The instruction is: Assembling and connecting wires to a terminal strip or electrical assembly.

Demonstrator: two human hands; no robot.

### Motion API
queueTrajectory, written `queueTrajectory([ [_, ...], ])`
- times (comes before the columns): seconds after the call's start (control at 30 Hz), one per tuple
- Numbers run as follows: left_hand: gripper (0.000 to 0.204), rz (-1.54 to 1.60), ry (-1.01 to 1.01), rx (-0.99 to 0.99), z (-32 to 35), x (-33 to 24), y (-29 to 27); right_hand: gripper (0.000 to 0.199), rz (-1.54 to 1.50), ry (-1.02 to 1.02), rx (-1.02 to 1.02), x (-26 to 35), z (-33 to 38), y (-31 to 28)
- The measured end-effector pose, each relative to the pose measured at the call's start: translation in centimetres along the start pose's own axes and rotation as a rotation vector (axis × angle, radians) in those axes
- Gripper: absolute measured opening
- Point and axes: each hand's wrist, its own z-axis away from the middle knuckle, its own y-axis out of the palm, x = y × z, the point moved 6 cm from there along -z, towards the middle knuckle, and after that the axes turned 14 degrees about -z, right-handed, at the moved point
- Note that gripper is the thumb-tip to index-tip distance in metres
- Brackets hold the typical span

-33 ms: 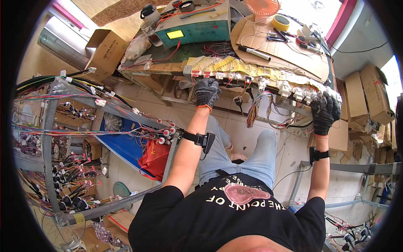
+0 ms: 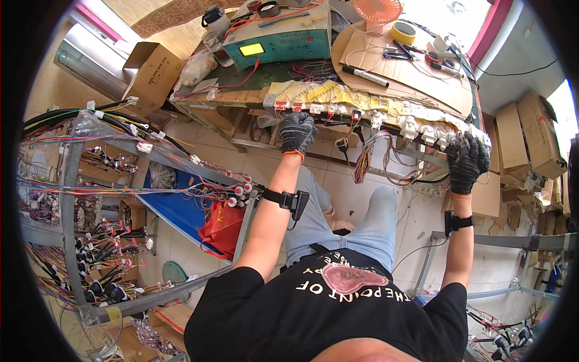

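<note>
Along the front edge of the workbench (image 2: pixel 211 96) runs a row of connector sockets on a strip wrapped in yellowish tape (image 2: pixel 338 92). My left hand (image 2: pixel 297 131), in a dark grey knit glove, is closed at the strip's left part, just below red and white connectors (image 2: pixel 281 106); what its fingers grip is hidden. At the right end, my gloved right hand (image 2: pixel 467 161) has its fingers curled over a white connector. Between my hands, several white connectors (image 2: pixel 410 128) are seated in the strip, and a bundle of multicoloured wires (image 2: pixel 363 160) hangs down from it.
A teal tester (image 2: pixel 277 45) with a lit yellow display stands on the bench. Beside it lie cardboard (image 2: pixel 416 84), a black marker (image 2: pixel 365 76) and a tape roll (image 2: pixel 403 32). A metal rack (image 2: pixel 71 211) of wire harnesses stands left; cardboard boxes (image 2: pixel 540 136) are stacked right.
</note>
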Motion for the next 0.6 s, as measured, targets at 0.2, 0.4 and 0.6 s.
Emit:
queueTrajectory([
  [0.2, 0.016, 0.030, -0.026, 0.001, 0.2, -0.1, 0.2, 0.037, 0.020, 0.007, 0.032, 0.2, -0.2, -0.3],
  [0.4, 0.017, 0.034, -0.044, 0.004, 0.3, 0.0, 0.3, 0.036, 0.022, 0.016, 0.016, 0.4, -0.2, -0.3],
  [0.6, 0.016, 0.109, 0.036, -0.115, 0.9, 0.8, 0.1, 0.033, 0.043, 0.029, 0.028, 0.0, 0.3, -0.2],
])
